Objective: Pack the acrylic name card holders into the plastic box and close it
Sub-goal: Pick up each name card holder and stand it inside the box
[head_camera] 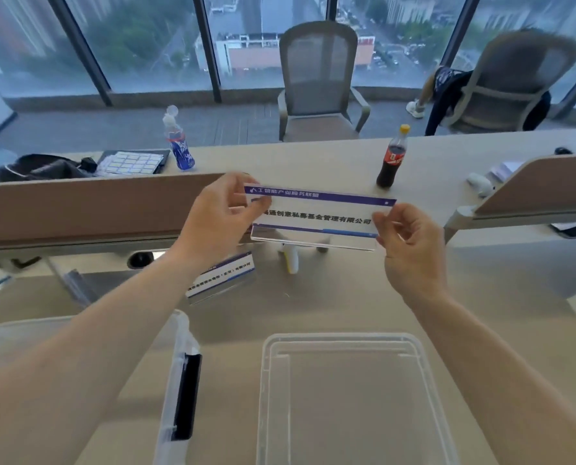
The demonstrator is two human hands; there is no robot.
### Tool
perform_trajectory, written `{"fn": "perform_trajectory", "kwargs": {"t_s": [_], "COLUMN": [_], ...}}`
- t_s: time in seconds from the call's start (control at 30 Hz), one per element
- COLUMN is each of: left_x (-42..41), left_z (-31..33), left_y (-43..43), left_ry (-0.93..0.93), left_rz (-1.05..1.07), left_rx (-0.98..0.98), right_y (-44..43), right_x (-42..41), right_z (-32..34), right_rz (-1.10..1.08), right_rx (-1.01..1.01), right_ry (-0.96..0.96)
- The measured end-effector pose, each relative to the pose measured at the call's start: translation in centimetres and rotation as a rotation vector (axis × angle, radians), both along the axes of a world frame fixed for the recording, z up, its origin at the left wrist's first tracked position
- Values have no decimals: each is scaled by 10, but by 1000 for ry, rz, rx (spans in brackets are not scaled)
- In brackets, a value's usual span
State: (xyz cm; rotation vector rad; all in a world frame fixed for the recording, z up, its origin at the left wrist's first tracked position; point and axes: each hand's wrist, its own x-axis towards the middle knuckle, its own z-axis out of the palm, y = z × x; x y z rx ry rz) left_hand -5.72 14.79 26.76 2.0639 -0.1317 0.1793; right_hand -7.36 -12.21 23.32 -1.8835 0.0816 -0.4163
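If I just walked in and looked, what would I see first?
First, the name card holder held up in mid-air over the desk, the left hand pinching one end and the right hand the other. Right below, near the bottom edge, sits the clear plastic box, open and empty. Behind the card a cola bottle stands on the far desk.
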Motion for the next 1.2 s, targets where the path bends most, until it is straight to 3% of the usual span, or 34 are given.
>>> {"fn": "perform_trajectory", "kwargs": {"t_s": [0.07, 0.13, 0.27, 0.4, 0.6, 0.67, 0.8, 0.97, 1.2], "left_x": [-14, -31, -65, -97, -152, -170, -195, -217, -235], "left_z": [23, 41, 50, 39, 29, 25, 11, -29, -110], "left_y": [5, 5, -2, 25, 116, 153, 227, 295, 339], "left_ry": [-110, -183, -101, -23, 57, 77, 160, 286, 497], "left_rz": [97, 54, -161, -123, 44, 137, 238, 318, 305], "left_rx": [94, 297, 629, 739, 586, 487, 289, 160, 74], "right_y": [6, 12, 35, 78, 167, 205, 295, 395, 443], "right_x": [-8, -20, -44, -67, -90, -94, -116, -151, -181], "right_z": [15, 22, 27, 23, 13, 3, -23, -66, -136], "right_rz": [52, 95, 187, 298, 405, 402, 531, 563, 500], "right_rx": [-33, -56, -72, -100, -137, -117, 178, 515, 482], "right_ry": [-7, -17, -6, 23, 42, 153, 528, 736, 948]}}
